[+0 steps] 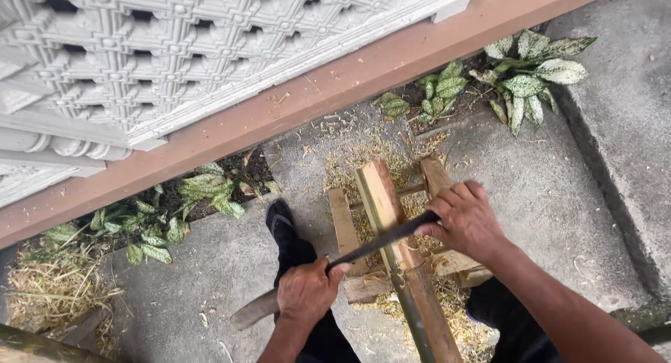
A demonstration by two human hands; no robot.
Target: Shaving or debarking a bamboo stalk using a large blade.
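Your left hand [305, 292] wraps its fingers tight around the handle end of a long dark metal blade [381, 241], low in the frame's middle. Your right hand [467, 220] closes over the blade's far end, right of centre. The blade lies across a split bamboo pole [391, 223], pale and fibrous on its cut face, green-brown and smooth lower down. The pole leans on a rough wooden frame [346, 230]. Straw-coloured shavings [363, 157] litter the grey concrete; speckled leafy plants [528, 76] edge the ornate white wall [175, 48] above.
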